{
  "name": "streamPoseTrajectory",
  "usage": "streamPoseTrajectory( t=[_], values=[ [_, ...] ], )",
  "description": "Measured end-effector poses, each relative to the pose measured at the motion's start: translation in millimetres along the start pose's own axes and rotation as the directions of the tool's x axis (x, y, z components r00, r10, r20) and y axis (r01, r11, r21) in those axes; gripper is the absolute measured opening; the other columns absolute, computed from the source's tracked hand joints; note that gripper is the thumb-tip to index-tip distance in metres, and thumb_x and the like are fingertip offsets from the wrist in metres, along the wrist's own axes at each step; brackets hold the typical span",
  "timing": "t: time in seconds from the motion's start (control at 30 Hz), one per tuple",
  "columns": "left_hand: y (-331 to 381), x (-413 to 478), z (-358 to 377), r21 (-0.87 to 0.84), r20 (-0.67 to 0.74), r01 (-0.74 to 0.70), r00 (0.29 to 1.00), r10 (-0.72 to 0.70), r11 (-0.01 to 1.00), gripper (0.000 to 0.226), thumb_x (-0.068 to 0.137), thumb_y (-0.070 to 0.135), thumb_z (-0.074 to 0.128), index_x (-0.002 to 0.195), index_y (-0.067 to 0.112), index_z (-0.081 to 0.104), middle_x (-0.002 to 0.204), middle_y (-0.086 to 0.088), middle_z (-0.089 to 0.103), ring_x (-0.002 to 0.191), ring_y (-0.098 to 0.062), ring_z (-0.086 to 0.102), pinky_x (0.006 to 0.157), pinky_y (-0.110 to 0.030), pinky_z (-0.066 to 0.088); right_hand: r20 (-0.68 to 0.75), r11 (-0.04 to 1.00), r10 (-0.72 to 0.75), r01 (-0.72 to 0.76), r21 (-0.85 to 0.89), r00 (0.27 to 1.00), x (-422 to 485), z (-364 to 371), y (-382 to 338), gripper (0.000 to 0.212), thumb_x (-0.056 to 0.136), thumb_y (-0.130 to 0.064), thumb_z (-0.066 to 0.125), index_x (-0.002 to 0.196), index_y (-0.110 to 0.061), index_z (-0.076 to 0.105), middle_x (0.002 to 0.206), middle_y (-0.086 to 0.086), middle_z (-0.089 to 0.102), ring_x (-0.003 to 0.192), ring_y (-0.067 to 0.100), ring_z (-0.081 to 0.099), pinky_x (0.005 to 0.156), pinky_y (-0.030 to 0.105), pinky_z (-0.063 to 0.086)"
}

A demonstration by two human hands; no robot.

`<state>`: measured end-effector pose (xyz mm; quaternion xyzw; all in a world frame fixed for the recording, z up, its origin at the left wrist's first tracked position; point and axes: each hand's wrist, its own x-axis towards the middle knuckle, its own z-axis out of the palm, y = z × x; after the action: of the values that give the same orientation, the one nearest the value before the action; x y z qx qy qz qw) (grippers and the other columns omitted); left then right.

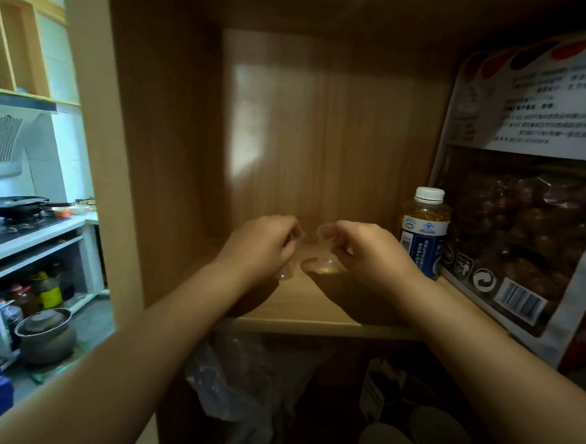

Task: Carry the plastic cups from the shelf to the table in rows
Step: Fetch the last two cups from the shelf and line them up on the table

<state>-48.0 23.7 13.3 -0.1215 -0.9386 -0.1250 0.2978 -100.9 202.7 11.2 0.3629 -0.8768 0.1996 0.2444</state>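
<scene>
Both my hands reach into a wooden shelf compartment. My left hand pinches the rim of a clear plastic cup, whose base shows below my fingers. Just to its right, my right hand grips a second clear plastic cup, tilted so its round bottom faces me. The two cups sit close together just above the shelf board, and both are faint and see-through in the dim light.
A capped bottle with a blue label stands at the shelf's right, beside a large leaning snack bag. Below are a plastic bag and round lids. A kitchen counter with a wok lies left.
</scene>
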Motion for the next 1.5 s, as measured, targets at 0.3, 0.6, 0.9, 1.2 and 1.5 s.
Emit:
streamPoseTrajectory(
  t=[0.3, 0.6, 0.9, 1.2, 1.5],
  values=[
    [-2.9, -55.1, -44.0, -0.107, -0.085, -0.036, 0.996, 0.027, 0.994, 0.015, 0.086, 0.02, 0.06, 0.1, 0.024, 0.061, 0.088, 0.017, 0.058, 0.081, 0.0, 0.056, 0.069, -0.02, 0.05, -0.079, 0.994, -0.085, 0.09, 0.059, 0.993, -33.8, -17.6, -41.7, 0.034, 0.084, -0.012, 0.061, 0.116, -0.024, 0.056, 0.102, -0.014, 0.061, 0.086, -0.005, 0.056, 0.072, 0.011, 0.049],
    [-24.4, -142.2, -108.2, -0.108, -0.217, -0.024, 0.976, 0.0, 0.994, 0.013, 0.078, 0.02, 0.066, 0.091, 0.022, 0.067, 0.08, 0.017, 0.062, 0.076, -0.003, 0.058, 0.068, -0.012, 0.043, -0.103, 0.958, -0.248, 0.26, 0.125, 0.963, -47.4, -16.2, -138.3, 0.033, 0.078, -0.01, 0.068, 0.108, -0.022, 0.061, 0.091, -0.021, 0.058, 0.079, -0.007, 0.058, 0.069, 0.011, 0.051],
    [-94.9, -259.8, -198.9, 0.085, -0.241, 0.179, 0.958, -0.154, 0.98, 0.016, 0.078, 0.025, 0.067, 0.093, 0.027, 0.065, 0.077, 0.014, 0.059, 0.065, -0.002, 0.051, 0.061, -0.015, 0.039, -0.096, 0.895, -0.315, 0.329, 0.302, 0.944, -33.4, 33.5, -285.6, 0.02, 0.077, -0.011, 0.07, 0.087, -0.027, 0.064, 0.077, -0.011, 0.067, 0.067, 0.007, 0.061, 0.062, 0.022, 0.049],
    [-165.3, -446.4, -326.3, 0.167, -0.298, 0.517, 0.838, -0.457, 0.84, 0.022, 0.072, 0.024, 0.061, 0.093, 0.025, 0.066, 0.075, 0.01, 0.062, 0.072, -0.006, 0.057, 0.066, -0.02, 0.043, -0.103, 0.644, -0.613, 0.571, 0.51, 0.783, -25.0, 125.8, -506.7, 0.023, 0.073, -0.006, 0.071, 0.09, -0.021, 0.065, 0.079, -0.015, 0.064, 0.075, 0.003, 0.059, 0.07, 0.015, 0.044],
    [-164.6, -630.8, -425.7, 0.222, -0.481, 0.813, 0.572, -0.665, 0.538, 0.017, 0.079, 0.017, 0.07, 0.094, 0.021, 0.067, 0.082, 0.012, 0.064, 0.082, 0.004, 0.053, 0.072, -0.003, 0.035, -0.114, 0.321, -0.848, 0.672, 0.667, 0.518, -58.1, 183.4, -723.8, 0.026, 0.074, -0.017, 0.074, 0.096, -0.026, 0.062, 0.088, -0.015, 0.063, 0.08, 0.003, 0.057, 0.071, 0.016, 0.044]
  ],
)
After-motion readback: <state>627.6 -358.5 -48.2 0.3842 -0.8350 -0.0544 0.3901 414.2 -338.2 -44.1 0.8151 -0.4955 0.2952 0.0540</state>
